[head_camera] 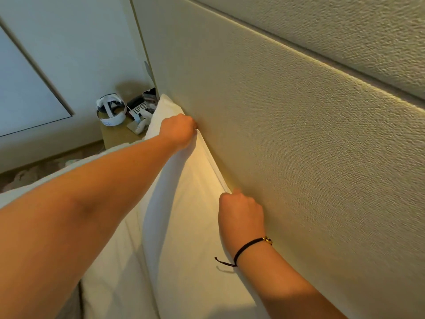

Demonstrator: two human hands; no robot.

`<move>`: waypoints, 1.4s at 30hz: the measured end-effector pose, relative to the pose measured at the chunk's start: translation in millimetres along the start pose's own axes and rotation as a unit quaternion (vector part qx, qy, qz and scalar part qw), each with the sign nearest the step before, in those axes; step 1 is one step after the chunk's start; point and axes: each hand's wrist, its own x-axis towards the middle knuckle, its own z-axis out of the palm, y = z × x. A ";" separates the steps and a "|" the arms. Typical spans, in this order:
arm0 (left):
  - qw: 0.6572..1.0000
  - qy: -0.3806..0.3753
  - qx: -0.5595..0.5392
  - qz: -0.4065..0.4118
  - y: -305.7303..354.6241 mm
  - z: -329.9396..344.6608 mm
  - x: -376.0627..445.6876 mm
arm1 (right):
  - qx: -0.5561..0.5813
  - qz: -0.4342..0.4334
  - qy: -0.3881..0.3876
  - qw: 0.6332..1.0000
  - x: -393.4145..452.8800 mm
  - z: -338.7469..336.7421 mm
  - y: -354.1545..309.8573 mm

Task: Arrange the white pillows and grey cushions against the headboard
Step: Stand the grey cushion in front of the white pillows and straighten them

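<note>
A white pillow [184, 215] stands on edge on the bed [110, 272], its top seam running along the beige headboard [299, 146] and touching it; both hands are at that seam. The left hand [178, 130], arm stretched across the view, is fisted on the seam near the far corner; the right hand [240, 212], with a black cord bracelet [248, 247] at the wrist, is fisted on the seam nearer the camera. Each grip is closed tight on the pillow's top edge, the fabric pinched inside the fist, so the fingertips themselves cannot be seen.

As a judgement of progress: this one pillow is all but placed, upright and against the headboard, with the hands seemingly squaring or tugging its top edge straight; what remains for it is little more than letting go once it sits evenly. Whether a second white pillow lies beyond it is unclear; the white mass past the left hand could be this pillow's far corner or another one. No grey cushions show anywhere in view, so that part of the task looks not yet begun, or lies out of frame; the rest of the headboard to the right is out of view as well.

Beyond the far corner a bedside worktop [115, 134] carries a white headset [110, 109] and small clutter, well apart from the hands.
</note>
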 end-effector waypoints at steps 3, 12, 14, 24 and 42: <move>0.999 0.016 0.016 -0.027 4.6 14.3 -7.9 | 0.003 0.008 -0.024 1.000 -0.9 9.1 -1.8; 0.991 -0.079 -0.111 -0.019 -9.6 21.7 -52.5 | -0.026 0.022 -0.049 0.998 -14.5 28.7 -0.8; 0.986 -0.067 -0.155 0.008 -13.6 22.0 -80.8 | -0.031 0.014 -0.068 0.997 -17.3 29.8 -5.0; 0.972 -0.230 0.029 0.036 -108.3 50.3 -235.9 | 0.121 -0.101 0.033 0.987 -97.8 37.9 -57.7; 0.890 -0.277 0.264 0.248 -136.8 58.3 -295.9 | 0.166 0.037 -0.319 0.932 -177.2 147.2 -159.3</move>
